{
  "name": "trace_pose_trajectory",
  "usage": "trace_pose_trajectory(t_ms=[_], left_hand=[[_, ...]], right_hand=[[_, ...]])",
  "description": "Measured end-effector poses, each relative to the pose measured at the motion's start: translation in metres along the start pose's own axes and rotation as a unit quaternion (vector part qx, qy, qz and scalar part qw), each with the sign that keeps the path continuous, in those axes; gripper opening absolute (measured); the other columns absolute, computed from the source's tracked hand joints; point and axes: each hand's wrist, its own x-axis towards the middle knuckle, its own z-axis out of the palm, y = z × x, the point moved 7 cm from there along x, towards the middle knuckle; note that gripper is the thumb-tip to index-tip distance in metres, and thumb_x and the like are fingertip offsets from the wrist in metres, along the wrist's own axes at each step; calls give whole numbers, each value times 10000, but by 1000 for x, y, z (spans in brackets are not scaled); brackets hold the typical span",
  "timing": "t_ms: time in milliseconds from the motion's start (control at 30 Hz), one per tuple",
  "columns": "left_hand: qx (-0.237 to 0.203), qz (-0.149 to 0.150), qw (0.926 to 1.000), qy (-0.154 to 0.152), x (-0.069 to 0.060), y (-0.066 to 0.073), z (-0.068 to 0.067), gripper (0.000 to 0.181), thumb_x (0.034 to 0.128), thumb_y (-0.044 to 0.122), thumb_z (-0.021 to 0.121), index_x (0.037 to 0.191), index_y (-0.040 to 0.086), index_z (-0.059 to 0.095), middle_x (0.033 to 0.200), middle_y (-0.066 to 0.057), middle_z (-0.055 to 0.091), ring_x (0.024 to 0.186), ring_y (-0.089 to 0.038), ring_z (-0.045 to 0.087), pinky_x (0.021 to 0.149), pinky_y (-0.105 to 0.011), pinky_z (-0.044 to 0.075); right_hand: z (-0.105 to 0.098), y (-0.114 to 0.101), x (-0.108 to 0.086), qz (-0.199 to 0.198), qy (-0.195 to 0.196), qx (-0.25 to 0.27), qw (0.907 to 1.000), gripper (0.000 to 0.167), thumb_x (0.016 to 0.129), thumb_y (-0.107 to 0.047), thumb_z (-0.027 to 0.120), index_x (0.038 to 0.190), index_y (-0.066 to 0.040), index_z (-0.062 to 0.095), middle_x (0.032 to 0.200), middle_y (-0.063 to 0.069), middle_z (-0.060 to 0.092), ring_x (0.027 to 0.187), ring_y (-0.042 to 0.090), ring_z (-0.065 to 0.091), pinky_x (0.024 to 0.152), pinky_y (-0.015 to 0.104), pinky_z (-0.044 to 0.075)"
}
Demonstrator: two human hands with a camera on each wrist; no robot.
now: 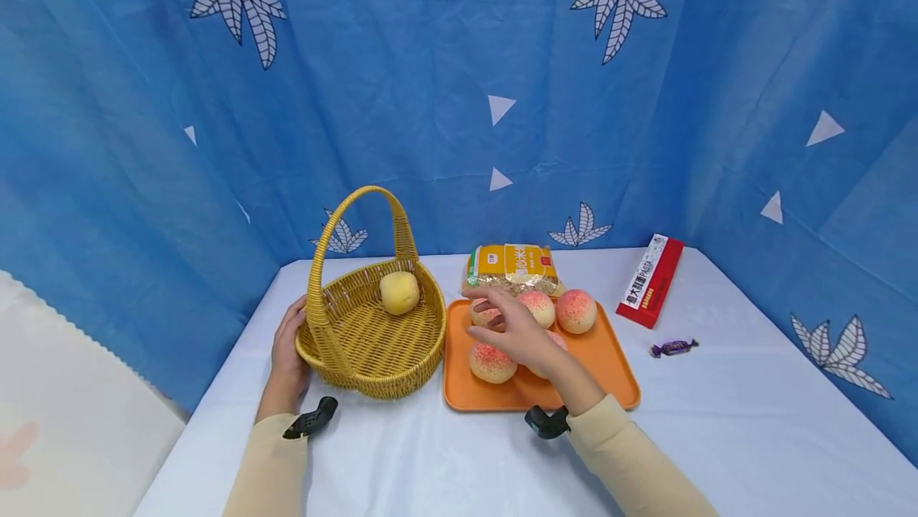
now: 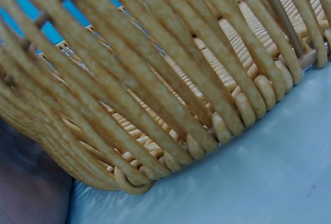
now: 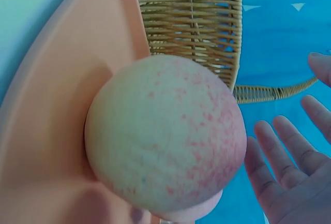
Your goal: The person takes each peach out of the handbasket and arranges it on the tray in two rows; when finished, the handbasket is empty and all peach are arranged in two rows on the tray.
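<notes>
A yellow wicker basket [image 1: 380, 381] with a tall arched handle stands on the left, a round yellow fruit [image 1: 399, 293] inside it. My left hand [image 1: 287, 346] rests against the basket's left side; some of its fingers are hidden there. My right hand [image 1: 519, 334] hovers over the orange tray [image 1: 606, 370], fingers spread and holding nothing. Several pink-speckled peaches lie on that tray, among them a front peach [image 1: 492, 364] and a right-hand peach [image 1: 577, 311]. In the right wrist view, one peach [image 3: 165, 131] appears close beside the fingers [image 3: 274, 149].
Behind the tray lies a yellow clear-fronted food packet [image 1: 512, 266]. A red-and-white pasta packet [image 1: 651, 281] and a purple wrapped candy [image 1: 674, 348] lie to the right. A blue curtain [image 1: 445, 103] hangs around the white-covered table [image 1: 402, 461].
</notes>
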Motion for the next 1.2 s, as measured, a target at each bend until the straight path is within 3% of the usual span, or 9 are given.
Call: trace_pose_trajectory(t_ms=[233, 533, 767, 1000, 1200], left_hand=[[-39, 17, 10000, 3, -1, 0, 1, 402, 1085, 291, 331, 1470, 254, 442, 1333, 158, 503, 1161, 10, 523, 938, -118, 453], [14, 14, 10000, 48, 0, 0, -1, 410, 1082, 291, 330, 1474, 256, 445, 1368, 151, 483, 1191, 2, 505, 953, -121, 438], [0, 6, 10000, 43, -1, 0, 0, 409, 1082, 291, 339, 1476, 251, 443, 1351, 152, 496, 1180, 1, 514, 942, -123, 450], [81, 17, 10000, 5, 0, 1, 1, 421, 1082, 293, 324, 1488, 254, 429, 1386, 149, 469, 1224, 5, 480, 962, -116, 424], [77, -27, 10000, 54, 0, 0, 0, 426, 1080, 289, 325, 1492, 252, 427, 1403, 139, 457, 1233, 2, 472, 964, -116, 422]], right_hand=[[9, -8, 6, -303, -20, -246, 9992, 541, 915, -126, 726, 1410, -194, 519, 1419, 74, 525, 1190, 275, 566, 953, 533, 530], [19, -13, 18, -248, 12, -520, 9983, 558, 906, -155, 741, 1420, -186, 524, 1378, 19, 546, 1197, 235, 575, 923, 437, 535], [30, -16, 28, -165, -137, -453, 9987, 559, 916, -183, 732, 1429, -157, 510, 1410, 86, 530, 1254, 311, 557, 951, 433, 525], [39, -22, 37, -159, -180, -403, 9989, 502, 932, -203, 715, 1397, -224, 526, 1374, 44, 517, 1242, 266, 566, 929, 353, 549], [43, -26, 44, -215, -113, -371, 9990, 498, 932, -192, 714, 1394, -200, 527, 1358, 51, 526, 1218, 237, 575, 922, 386, 553]])
